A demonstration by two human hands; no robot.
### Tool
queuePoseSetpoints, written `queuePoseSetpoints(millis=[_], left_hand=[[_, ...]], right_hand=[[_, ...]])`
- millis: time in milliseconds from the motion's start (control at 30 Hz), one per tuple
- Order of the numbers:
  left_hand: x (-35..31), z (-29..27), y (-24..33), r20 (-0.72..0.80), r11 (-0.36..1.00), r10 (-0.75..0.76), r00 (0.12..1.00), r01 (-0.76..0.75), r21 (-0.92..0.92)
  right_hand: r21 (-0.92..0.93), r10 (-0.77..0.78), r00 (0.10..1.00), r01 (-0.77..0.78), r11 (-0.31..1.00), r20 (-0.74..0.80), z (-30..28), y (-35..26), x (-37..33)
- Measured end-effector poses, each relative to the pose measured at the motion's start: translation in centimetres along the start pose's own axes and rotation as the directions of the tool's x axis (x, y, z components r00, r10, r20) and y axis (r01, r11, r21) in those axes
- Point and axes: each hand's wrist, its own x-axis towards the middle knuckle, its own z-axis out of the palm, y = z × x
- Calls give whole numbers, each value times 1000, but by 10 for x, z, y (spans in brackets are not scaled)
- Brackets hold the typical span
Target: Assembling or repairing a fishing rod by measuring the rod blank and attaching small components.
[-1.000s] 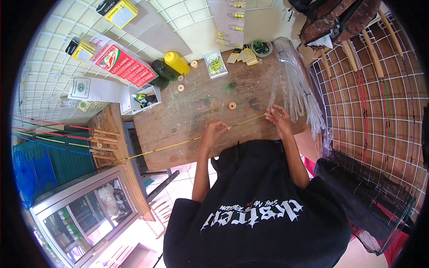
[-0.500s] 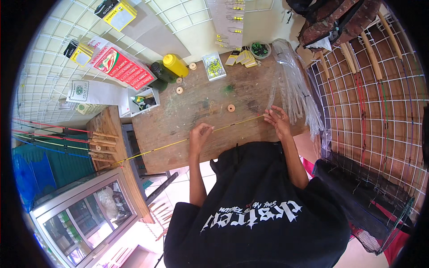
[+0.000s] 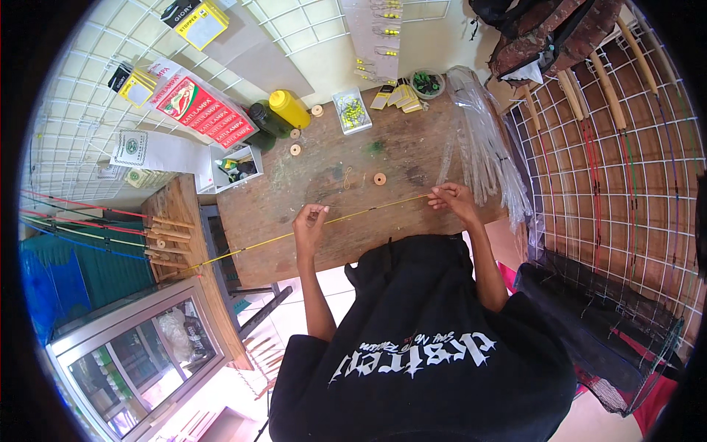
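Leftward along the thin yellow rod point(image 3: 350, 215), the left hand point(image 3: 310, 221) has slid farther from the right hand point(image 3: 451, 200) than it was a second ago, while the right has drifted only slightly the same way. The person's right thumb and forefinger pinch the rod at its far-right end, with the other fingers loosely bent. The left hand has thumb and fingertips brought near each other just above the rod; whether they grip something fine cannot be told, nor whether that hand touches the rod. The rod runs between the two hands, passes by the left one and continues to its left, over the edge of the wooden table point(image 3: 412, 147), toward several wooden handles point(image 3: 171, 234).

Ahead of the gap between the hands lies a round wooden spool point(image 3: 380, 179), nearer the right hand, with a small loop of tan cord point(image 3: 347, 177) to its left. Well beyond both sits a white tray point(image 3: 361, 131) of yellow-green beads point(image 3: 353, 112). A bundle of clear plastic sleeves point(image 3: 482, 140) lies beyond and to the right of the right hand. Ahead of the left hand, well apart, stands a yellow bottle point(image 3: 289, 109).
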Motion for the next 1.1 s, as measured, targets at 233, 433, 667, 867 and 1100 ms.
queuePoseSetpoints(millis=[233,433,667,867,1100], left_hand=[[-6,-6,-9,-14,1000,16,1000,-16,10],[-14,-2,-10,-37,1000,10,999,-10,6],[-19,3,0,-41,991,-13,999,18,130],[-20,-3,-10,-110,934,186,976,-141,330],[-13,-7,-3,-50,971,54,997,-41,237]], right_hand=[[-2,-65,997,65,998,34,-3,0,4],[204,-66,994,83,975,-88,0,-3,5],[338,-73,990,110,935,-120,-11,1,22],[370,-32,984,96,924,-173,-9,4,34],[422,-55,969,155,893,-240,-12,6,46]])
